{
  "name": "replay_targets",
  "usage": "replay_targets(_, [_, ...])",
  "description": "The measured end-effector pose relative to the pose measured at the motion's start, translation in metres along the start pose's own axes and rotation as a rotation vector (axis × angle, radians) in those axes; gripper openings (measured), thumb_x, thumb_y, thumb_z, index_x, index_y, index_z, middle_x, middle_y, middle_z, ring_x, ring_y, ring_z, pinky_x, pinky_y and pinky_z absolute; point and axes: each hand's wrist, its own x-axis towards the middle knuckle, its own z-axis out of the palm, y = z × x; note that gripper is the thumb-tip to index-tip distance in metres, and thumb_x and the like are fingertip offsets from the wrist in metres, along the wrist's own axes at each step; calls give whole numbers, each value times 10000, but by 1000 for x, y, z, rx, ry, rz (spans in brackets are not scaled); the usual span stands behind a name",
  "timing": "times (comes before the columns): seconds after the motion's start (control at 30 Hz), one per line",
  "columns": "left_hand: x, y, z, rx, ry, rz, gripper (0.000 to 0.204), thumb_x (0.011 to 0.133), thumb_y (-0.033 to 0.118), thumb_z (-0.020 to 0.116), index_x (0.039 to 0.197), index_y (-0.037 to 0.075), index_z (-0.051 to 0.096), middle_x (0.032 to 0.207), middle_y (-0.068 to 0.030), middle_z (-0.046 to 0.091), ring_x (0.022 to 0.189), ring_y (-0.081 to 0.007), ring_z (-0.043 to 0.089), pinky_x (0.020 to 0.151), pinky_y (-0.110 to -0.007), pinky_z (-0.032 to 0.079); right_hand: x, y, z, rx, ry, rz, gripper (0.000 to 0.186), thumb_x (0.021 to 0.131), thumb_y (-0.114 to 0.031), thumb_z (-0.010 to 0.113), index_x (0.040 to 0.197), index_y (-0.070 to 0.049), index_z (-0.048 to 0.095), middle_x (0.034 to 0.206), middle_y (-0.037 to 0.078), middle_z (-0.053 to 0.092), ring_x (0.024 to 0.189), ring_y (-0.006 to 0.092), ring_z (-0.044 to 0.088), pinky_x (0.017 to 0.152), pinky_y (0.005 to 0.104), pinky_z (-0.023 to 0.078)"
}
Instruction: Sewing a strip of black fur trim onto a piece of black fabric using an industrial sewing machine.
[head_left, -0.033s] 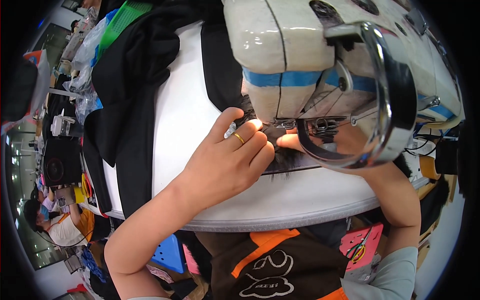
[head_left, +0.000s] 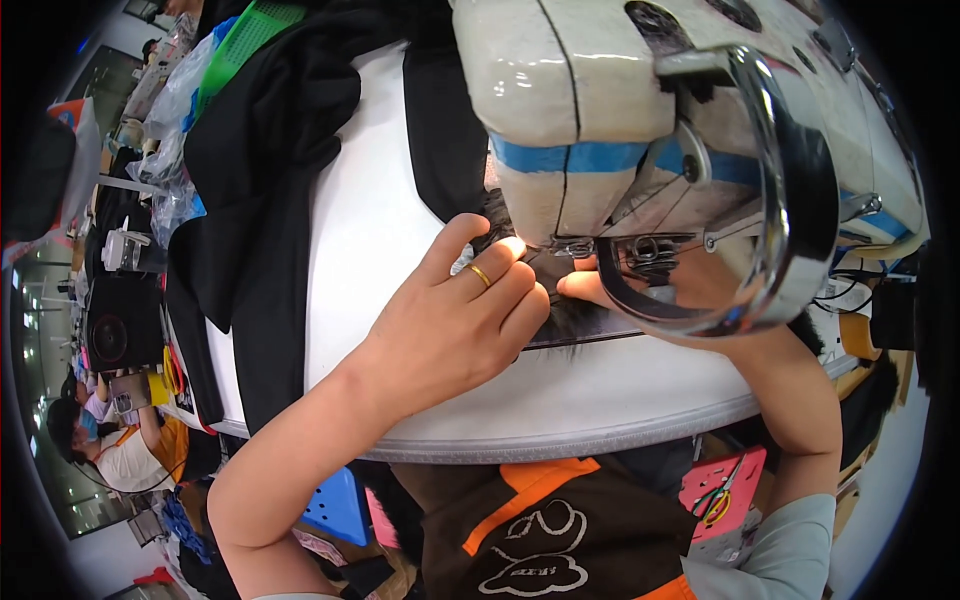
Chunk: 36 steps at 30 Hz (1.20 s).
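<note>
A white sewing machine [head_left: 540, 90] with a blue band and a chrome ring-shaped bar [head_left: 805, 200] stands over a piece of dark furry fabric [head_left: 560, 320]. My left hand [head_left: 455, 315], with a gold ring, has its fingers curled onto the fur just left of the needle area, gripping it. My right hand [head_left: 600, 285] reaches in from the right with thumb and finger on the fur beside the presser foot; much of it is hidden behind the chrome bar. Black cloth [head_left: 260, 180] lies along the left of the white table [head_left: 350, 230].
A green mesh basket [head_left: 235, 50] and plastic bags sit at upper left. A co-worker [head_left: 120, 450] works at far left. A pink board [head_left: 700, 480] with scissors [head_left: 720, 500] and a blue plastic board [head_left: 335, 505] are below the table's edge.
My right thumb has shifted very slightly on the fur. My left hand stays in almost the same place.
</note>
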Motion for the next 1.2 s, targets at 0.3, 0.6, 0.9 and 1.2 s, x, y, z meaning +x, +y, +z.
replay_targets(0.3, [2,-3,-7,183,-176,56,102,836,151,636,900,88,587,868,-52,605,979,-222,609,937,-346,420,0,3,-2,-228,-59,-14,394,955,-261,741,1271,-42,653,1224,125,702,1167,256,644,960,383,509])
replay_targets(0.6, [1,-6,-1,93,-155,-30,123,825,130,631,927,97,571,919,-78,632,968,-233,613,873,-340,411,2,12,-13,-533,-284,-2,463,1028,-186,561,1453,-25,472,1413,119,591,1267,242,595,1090,387,501])
replay_targets(0.9, [-4,-12,1,45,-64,-70,147,802,105,640,940,84,593,1007,-92,647,1039,-202,633,914,-368,430,-7,19,-13,-454,-95,-39,404,973,-331,615,1289,-83,655,1283,96,689,1235,269,628,1070,410,486])
replay_targets(1.2, [-5,-19,16,131,18,-6,160,777,101,650,931,80,612,936,-95,662,969,-224,630,913,-374,444,-13,26,-11,-725,87,-181,320,888,-330,672,1108,-107,738,1042,122,743,991,311,696,895,441,528])
